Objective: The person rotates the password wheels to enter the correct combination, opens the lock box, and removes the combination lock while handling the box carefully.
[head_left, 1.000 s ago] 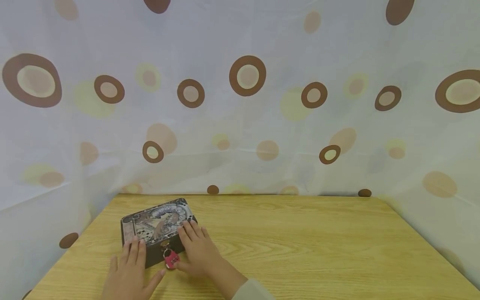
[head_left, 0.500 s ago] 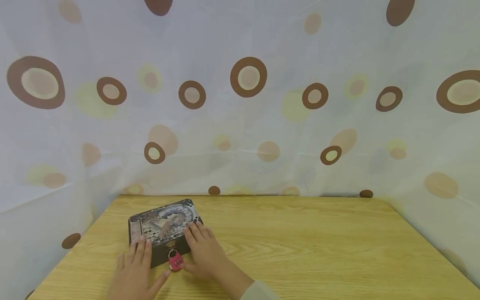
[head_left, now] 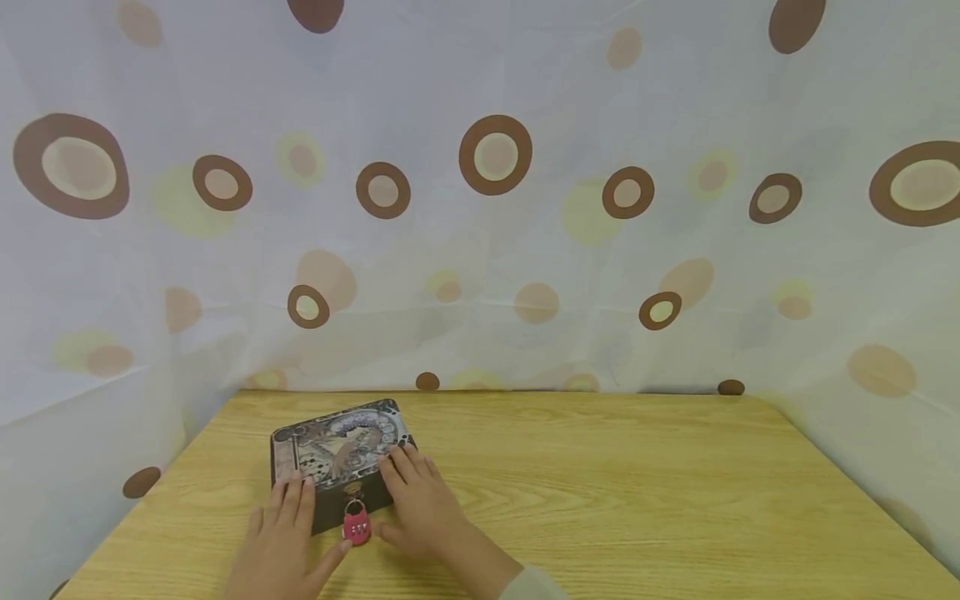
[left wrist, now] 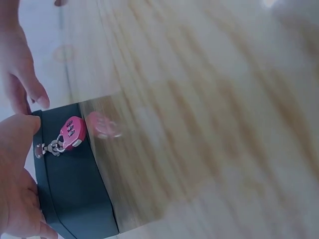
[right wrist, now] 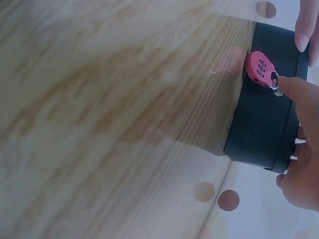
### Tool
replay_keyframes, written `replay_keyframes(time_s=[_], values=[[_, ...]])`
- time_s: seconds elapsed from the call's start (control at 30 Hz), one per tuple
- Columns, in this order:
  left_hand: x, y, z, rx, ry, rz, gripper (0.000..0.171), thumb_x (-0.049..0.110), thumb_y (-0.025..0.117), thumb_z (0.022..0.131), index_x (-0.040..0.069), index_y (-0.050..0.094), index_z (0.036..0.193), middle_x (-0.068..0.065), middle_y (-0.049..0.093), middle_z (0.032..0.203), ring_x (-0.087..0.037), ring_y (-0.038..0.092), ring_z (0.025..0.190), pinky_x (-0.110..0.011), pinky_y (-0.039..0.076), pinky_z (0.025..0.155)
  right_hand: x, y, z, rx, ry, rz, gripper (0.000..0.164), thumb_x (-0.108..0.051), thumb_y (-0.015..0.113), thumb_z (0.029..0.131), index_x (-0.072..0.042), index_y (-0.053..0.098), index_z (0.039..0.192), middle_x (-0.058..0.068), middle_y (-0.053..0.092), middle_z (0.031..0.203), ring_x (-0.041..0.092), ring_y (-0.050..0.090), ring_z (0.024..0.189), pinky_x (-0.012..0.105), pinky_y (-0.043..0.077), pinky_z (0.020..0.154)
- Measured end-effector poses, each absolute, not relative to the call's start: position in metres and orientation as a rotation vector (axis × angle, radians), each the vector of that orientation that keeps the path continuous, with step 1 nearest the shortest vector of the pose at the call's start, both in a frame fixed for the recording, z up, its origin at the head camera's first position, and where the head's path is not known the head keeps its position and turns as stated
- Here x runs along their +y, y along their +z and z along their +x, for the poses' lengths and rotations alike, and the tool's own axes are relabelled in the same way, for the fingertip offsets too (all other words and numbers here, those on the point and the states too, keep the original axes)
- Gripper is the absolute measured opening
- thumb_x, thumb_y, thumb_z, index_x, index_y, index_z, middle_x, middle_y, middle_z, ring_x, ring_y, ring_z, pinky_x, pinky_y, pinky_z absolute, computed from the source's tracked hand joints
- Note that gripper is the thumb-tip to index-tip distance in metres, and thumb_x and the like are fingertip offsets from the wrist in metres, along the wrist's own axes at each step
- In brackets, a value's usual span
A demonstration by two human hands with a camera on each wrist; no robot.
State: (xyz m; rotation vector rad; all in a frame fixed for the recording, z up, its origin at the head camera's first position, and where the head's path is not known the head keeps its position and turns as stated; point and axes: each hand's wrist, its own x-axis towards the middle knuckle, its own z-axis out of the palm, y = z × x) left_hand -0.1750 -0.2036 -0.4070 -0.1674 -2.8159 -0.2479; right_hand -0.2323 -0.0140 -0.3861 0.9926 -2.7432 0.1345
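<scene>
A dark box point(head_left: 339, 442) with a picture printed on its lid sits at the left of the table, at an angle. From its front clasp point(left wrist: 47, 148) hangs a pink combination padlock point(head_left: 356, 527) with number dials. My left hand point(head_left: 279, 546) lays its straight fingertips on the lid's front left edge, thumb stretched toward the padlock. At the front right corner, the fingers of my right hand point(head_left: 426, 510) rest on the lid, its thumb beside the padlock. In the right wrist view the right thumb point(right wrist: 294, 89) overlaps the clasp.
The wood-grain table point(head_left: 600, 492) stretches away to the right of the box. Behind it and along both sides hangs a pale curtain point(head_left: 555, 250) with brown and yellow circles.
The box has slid a little to the right along the table with the padlock, and both hands have moved with it. The right thumb now sits farther from the padlock.
</scene>
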Motion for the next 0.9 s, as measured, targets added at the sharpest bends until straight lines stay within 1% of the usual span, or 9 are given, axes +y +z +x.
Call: replay_keyframes(time_s=[0.13, 0.47, 0.67, 0.9], values=[[-0.202, -0.406, -0.175, -2.822, -0.26, -0.172, 0.091, 0.059, 0.058, 0.08, -0.013, 0.039, 0.132, -0.033, 0.034, 0.141, -0.049, 0.031, 0.13, -0.068, 0.032, 0.097, -0.012, -0.386, -0.231, -2.737, 0.146, 0.989, 0.074, -0.046, 0.062, 0.083, -0.009, 0.035, 0.142, 0.009, 0.035, 0.148, 0.026, 0.031, 0.137, 0.039, 0.032, 0.113], [-0.201, -0.404, -0.176, -2.794, -0.297, -0.244, 0.087, 0.053, 0.061, 0.081, -0.014, 0.038, 0.132, -0.033, 0.036, 0.14, -0.05, 0.03, 0.13, -0.065, 0.033, 0.099, -0.009, -0.391, -0.229, -2.68, 0.087, 0.96, 0.074, -0.042, 0.064, 0.082, -0.006, 0.036, 0.14, 0.012, 0.037, 0.146, 0.028, 0.034, 0.136, 0.038, 0.034, 0.111], [-0.2, -0.405, -0.177, -2.811, -0.299, -0.265, 0.088, 0.054, 0.061, 0.081, -0.013, 0.038, 0.133, -0.032, 0.035, 0.14, -0.05, 0.029, 0.13, -0.064, 0.032, 0.1, -0.006, -0.391, -0.226, -2.697, 0.071, 0.949, 0.074, -0.042, 0.063, 0.083, -0.006, 0.035, 0.141, 0.012, 0.036, 0.147, 0.027, 0.033, 0.136, 0.036, 0.032, 0.112], [-0.197, -0.404, -0.177, -2.788, -0.327, -0.296, 0.086, 0.052, 0.062, 0.08, -0.013, 0.039, 0.132, -0.031, 0.037, 0.14, -0.049, 0.03, 0.13, -0.064, 0.033, 0.099, -0.001, -0.392, -0.226, -2.712, 0.126, 0.94, 0.074, -0.04, 0.064, 0.083, -0.005, 0.034, 0.141, 0.014, 0.035, 0.147, 0.029, 0.032, 0.136, 0.038, 0.031, 0.112]])
